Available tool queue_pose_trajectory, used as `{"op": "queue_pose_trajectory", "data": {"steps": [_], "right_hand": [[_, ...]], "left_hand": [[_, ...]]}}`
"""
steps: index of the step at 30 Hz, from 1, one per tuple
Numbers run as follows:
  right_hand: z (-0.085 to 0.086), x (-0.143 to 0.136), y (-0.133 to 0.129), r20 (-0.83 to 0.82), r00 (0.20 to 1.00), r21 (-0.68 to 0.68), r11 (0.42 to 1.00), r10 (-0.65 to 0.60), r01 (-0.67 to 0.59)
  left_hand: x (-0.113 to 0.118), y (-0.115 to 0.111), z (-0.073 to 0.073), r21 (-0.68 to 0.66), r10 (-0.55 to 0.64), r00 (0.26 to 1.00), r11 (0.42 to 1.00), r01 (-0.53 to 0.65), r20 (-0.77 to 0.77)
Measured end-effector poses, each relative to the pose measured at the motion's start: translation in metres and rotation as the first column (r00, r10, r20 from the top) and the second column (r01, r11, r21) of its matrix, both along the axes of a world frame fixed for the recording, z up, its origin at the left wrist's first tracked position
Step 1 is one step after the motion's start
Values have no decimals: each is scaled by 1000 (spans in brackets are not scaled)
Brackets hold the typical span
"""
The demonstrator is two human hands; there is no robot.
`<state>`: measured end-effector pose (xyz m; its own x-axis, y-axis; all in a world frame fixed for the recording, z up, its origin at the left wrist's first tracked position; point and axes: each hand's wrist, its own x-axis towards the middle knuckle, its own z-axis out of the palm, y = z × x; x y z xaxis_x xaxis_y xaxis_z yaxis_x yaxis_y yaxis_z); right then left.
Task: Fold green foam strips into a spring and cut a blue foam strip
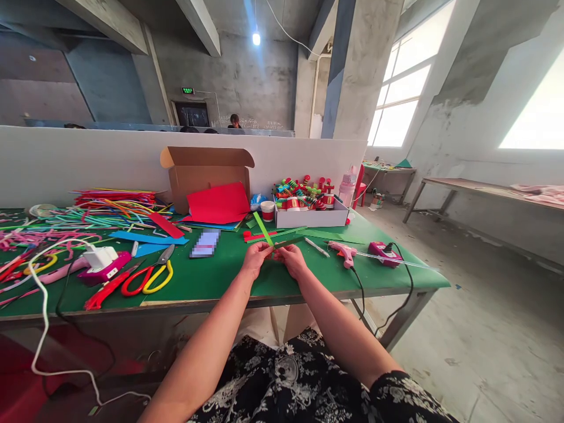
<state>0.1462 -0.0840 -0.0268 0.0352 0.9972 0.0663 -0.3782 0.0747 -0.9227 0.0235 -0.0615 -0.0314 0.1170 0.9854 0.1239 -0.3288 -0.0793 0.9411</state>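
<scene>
My left hand (257, 258) pinches a bright green strip (263, 228) that points up and to the left. Beside it, my right hand (291, 258) is closed on a darker green strip (288, 241) that slants up to the right. The fingertips of both hands nearly meet where the two strips come together, just above the table's front edge. Behind them lie short red strips (259, 236) and more green strips (343, 237). A white pen (317, 247) rests to the right of my right hand.
On the green table (189, 288) are scissors (152, 276), a phone (205, 243), a pink glue gun (345, 252) with a cord, and a purple socket (385, 254). Behind stand a white box (312, 219) of crafts, a paper cup (267, 210) and a cardboard box (207, 176). Pipe cleaners (114, 217) pile up at left.
</scene>
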Motion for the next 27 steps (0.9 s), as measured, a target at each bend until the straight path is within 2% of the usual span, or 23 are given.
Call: {"op": "queue_pose_trajectory", "data": {"steps": [6, 14, 27], "right_hand": [[1, 1, -3, 14, 999, 37, 999, 31, -31], [-3, 0, 3, 6, 999, 11, 999, -48, 48], [-2, 0, 2, -10, 999, -1, 999, -40, 40]], "left_hand": [[-1, 0, 0, 8, 10, 1000, 1000, -10, -13], [-1, 1, -1, 0, -6, 1000, 1000, 6, -5], [-2, 1, -2, 3, 47, 999, 999, -47, -15]]}}
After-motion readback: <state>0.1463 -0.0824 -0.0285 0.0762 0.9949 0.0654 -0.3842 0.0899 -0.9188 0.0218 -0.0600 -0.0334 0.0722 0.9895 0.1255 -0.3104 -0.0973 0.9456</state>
